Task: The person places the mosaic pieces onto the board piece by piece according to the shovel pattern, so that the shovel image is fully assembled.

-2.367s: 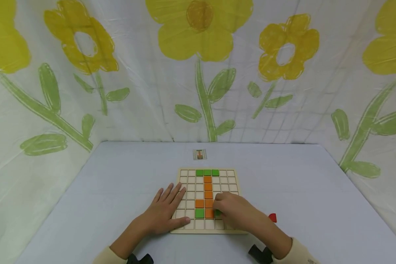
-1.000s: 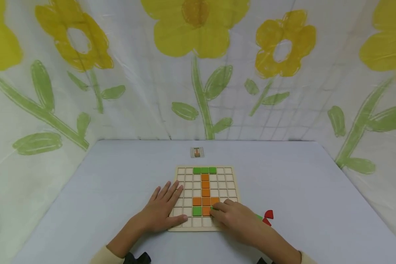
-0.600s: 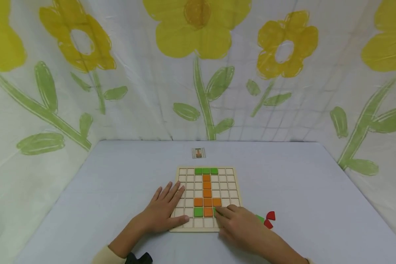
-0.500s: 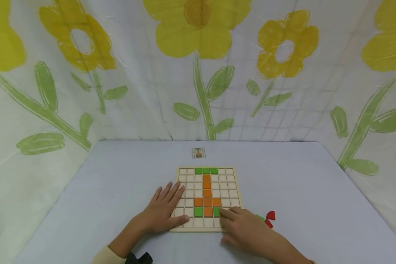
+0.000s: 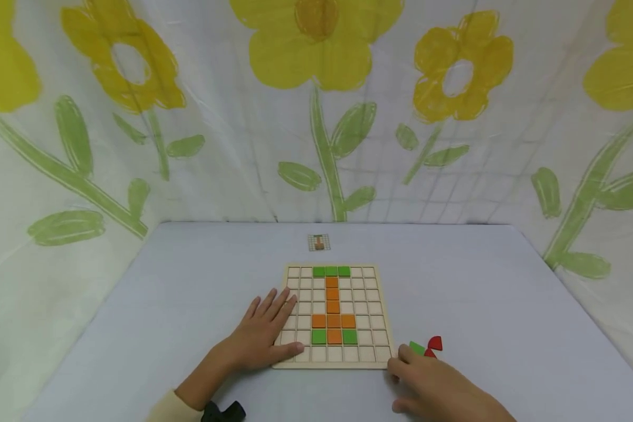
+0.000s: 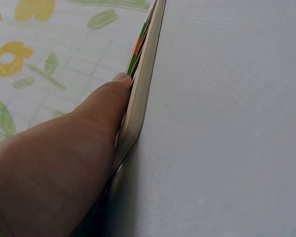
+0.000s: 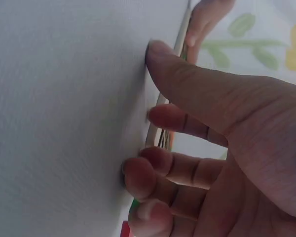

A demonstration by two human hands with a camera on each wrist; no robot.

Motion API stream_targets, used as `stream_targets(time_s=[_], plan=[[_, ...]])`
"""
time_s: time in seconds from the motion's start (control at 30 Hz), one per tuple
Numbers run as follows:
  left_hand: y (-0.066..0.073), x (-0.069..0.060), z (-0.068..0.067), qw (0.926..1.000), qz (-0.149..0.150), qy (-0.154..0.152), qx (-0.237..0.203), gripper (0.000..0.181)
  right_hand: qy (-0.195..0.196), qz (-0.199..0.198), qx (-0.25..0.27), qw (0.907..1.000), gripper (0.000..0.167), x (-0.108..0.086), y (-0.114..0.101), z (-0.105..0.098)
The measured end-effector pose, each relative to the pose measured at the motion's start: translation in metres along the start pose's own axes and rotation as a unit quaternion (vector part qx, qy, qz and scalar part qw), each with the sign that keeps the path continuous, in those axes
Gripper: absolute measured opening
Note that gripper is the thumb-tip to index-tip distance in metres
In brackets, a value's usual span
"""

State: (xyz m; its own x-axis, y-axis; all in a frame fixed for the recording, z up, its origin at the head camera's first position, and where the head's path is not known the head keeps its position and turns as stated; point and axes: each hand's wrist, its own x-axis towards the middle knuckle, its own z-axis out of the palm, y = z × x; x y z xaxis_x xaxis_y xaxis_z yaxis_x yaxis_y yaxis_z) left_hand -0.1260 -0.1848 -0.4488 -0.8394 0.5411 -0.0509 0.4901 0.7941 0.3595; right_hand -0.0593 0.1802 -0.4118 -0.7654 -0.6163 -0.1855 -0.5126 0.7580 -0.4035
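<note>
A wooden grid board lies flat on the table. My left hand rests on its left side with fingers spread; the left wrist view shows that thumb on the board's edge. Green tiles fill part of the top row, and orange tiles run down the middle. Low on the board, a green tile sits right of the orange column. My right hand is just off the board's lower right corner. In the right wrist view its thumb and loosely bent fingers stand apart, holding nothing.
Beside the right hand lie a loose green piece and red rounded pieces, partly hidden by that hand. Behind the board is a small printed card. A flower-patterned sheet hangs beyond the table's far edge.
My right hand has let go of the green tile in the lower row and moved right, off the board. An orange tile has appeared above that green one. The left hand stays put.
</note>
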Motion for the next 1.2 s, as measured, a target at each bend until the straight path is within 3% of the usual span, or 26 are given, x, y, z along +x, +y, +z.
stream_targets(time_s=[0.1,0.4,0.5,0.63,0.77,0.83,1.0,1.2], plan=[[0.0,0.001,0.0,1.0,-0.002,-0.008,0.0,0.098,0.02,-0.007,0.017,0.9996,0.023,-0.001,0.009,-0.001],[-0.001,0.001,-0.001,1.0,-0.001,-0.003,0.005,0.097,0.098,0.01,0.032,0.9946,0.03,0.002,0.047,-0.012],[0.0,0.001,-0.001,1.0,0.002,-0.001,0.001,0.097,0.135,0.021,0.015,0.9905,0.032,0.004,0.055,-0.017],[0.0,0.001,0.0,1.0,0.003,-0.002,0.0,0.097,0.184,0.106,-0.038,0.9764,0.036,0.003,0.063,-0.024],[0.0,0.001,0.0,1.0,0.001,-0.002,0.006,0.097,0.156,0.206,-0.021,0.9659,0.067,-0.001,0.069,-0.03],[0.001,0.001,-0.001,1.0,0.002,-0.001,0.005,0.096,0.132,0.222,0.011,0.9659,0.065,-0.001,0.07,-0.031],[0.002,0.001,-0.002,1.0,0.003,-0.003,0.002,0.096,0.12,0.186,0.067,0.9728,0.044,0.006,0.068,-0.03],[0.002,0.001,-0.001,1.0,0.002,-0.004,0.002,0.096,0.144,0.137,0.058,0.9783,0.031,0.018,0.063,-0.026]])
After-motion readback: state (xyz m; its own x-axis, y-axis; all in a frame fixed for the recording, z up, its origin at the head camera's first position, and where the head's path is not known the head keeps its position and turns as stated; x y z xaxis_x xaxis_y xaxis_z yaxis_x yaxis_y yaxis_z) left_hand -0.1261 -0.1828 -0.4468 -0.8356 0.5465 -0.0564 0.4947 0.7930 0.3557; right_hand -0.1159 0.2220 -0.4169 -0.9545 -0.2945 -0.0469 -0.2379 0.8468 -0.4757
